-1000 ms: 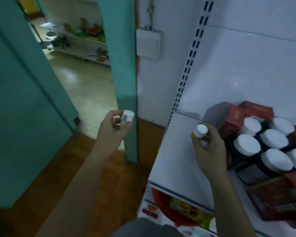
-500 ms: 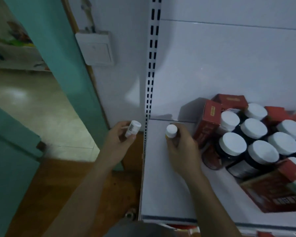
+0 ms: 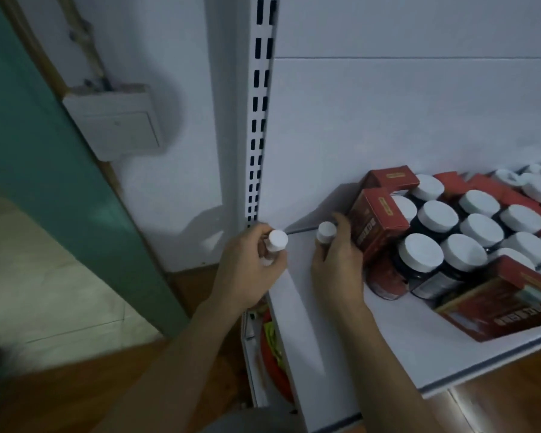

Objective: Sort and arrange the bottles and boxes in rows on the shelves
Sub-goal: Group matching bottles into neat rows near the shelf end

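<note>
My left hand [image 3: 247, 270] grips a small white-capped bottle [image 3: 277, 240] at the left edge of the white shelf [image 3: 341, 354]. My right hand [image 3: 338, 264] holds a second small white-capped bottle [image 3: 326, 231] upright over the shelf's back left corner, beside a red box [image 3: 377, 225]. Several dark jars with white lids [image 3: 420, 253] stand in rows to the right, with red boxes among them. A larger red box [image 3: 509, 300] lies flat near the shelf's front.
A slotted white upright [image 3: 260, 120] runs up at the shelf's left rear. A white wall box [image 3: 116, 123] and a teal door frame [image 3: 44, 151] lie to the left. A lower shelf with red and green packets [image 3: 272, 345] shows below. More white-lidded items [image 3: 534, 182] sit far right.
My left hand has moved right with its bottle, up to the shelf's left edge. My right hand has stayed at the back left corner with its bottle.
</note>
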`<state>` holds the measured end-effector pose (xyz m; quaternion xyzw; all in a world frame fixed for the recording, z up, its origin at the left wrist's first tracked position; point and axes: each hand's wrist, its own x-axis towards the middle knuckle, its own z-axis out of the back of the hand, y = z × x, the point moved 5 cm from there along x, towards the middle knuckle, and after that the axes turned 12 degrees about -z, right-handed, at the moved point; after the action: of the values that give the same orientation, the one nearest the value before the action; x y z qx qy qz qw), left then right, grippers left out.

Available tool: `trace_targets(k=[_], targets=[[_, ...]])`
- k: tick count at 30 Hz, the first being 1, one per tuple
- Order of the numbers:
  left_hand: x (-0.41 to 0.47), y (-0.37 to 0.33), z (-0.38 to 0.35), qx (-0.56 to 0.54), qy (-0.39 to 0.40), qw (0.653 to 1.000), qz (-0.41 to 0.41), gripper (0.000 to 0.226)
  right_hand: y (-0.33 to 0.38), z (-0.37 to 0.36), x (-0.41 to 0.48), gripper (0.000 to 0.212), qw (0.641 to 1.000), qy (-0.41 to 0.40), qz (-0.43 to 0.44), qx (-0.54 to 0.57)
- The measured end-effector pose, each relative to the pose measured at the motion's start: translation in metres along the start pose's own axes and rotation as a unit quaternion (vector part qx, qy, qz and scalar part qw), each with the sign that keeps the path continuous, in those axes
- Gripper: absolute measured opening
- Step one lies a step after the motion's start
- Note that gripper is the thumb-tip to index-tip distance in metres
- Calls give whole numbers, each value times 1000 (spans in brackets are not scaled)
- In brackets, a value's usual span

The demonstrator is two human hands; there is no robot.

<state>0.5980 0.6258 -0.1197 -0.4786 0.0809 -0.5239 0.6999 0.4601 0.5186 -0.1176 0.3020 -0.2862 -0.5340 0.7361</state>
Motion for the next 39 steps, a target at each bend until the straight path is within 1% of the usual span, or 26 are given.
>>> trace_targets(k=[3,5,8,10,11,13,16,19,22,24,26,28,30,31,33,35,36,37,38,39], targets=[[7,5,-17,21,-21,999,16,34,-3,0,-3,54,999,11,-35,14],[9,6,-21,36,-48,998,26,32,-6,1,-6,56,998,24,-57,28],[10,5,-21,55,-80,995,24,34,-8,2,-10,45,996,19,-77,47],[10,8,-21,57,-84,994,25,35,-6,-1,-8,37,996,23,-69,44],[10,9,-21,57,-79,995,25,34,-5,-5,-6,37,997,34,-61,39],[10,13,-23,55,-65,996,23,29,0,-12,-2,49,995,63,-61,39],[10,17,-23,47,-60,997,15,22,2,-16,3,64,992,62,-88,70],[9,19,-22,34,-54,998,17,20,3,-11,1,69,989,75,-91,91],[7,17,-19,42,-28,999,0,15,9,-3,-9,66,987,105,-76,92],[7,11,-14,63,-6,998,-15,13,19,10,-21,58,994,75,-30,73],[9,-2,-4,81,-7,996,-48,13,32,37,-32,44,997,3,34,65],[20,-25,7,78,-9,993,-92,14,42,74,-36,32,993,-77,61,68],[38,-50,9,62,21,989,-132,11,46,111,-33,26,986,-147,59,54],[50,-63,7,57,48,985,-155,17,44,126,-29,24,983,-172,49,37],[73,-85,-8,59,122,965,-226,44,38,149,-14,24,982,-187,20,-3],[86,-99,-32,74,221,930,-285,67,28,162,6,28,986,-156,-7,-57],[88,-103,-43,79,262,914,-300,72,24,166,17,29,987,-137,-13,-86],[90,-105,-51,75,285,904,-309,74,21,169,29,30,987,-120,-13,-110],[91,-105,-56,65,283,906,-308,72,20,171,40,29,986,-104,-7,-128],[90,-105,-56,51,258,918,-297,68,21,169,53,29,986,-87,0,-142]])
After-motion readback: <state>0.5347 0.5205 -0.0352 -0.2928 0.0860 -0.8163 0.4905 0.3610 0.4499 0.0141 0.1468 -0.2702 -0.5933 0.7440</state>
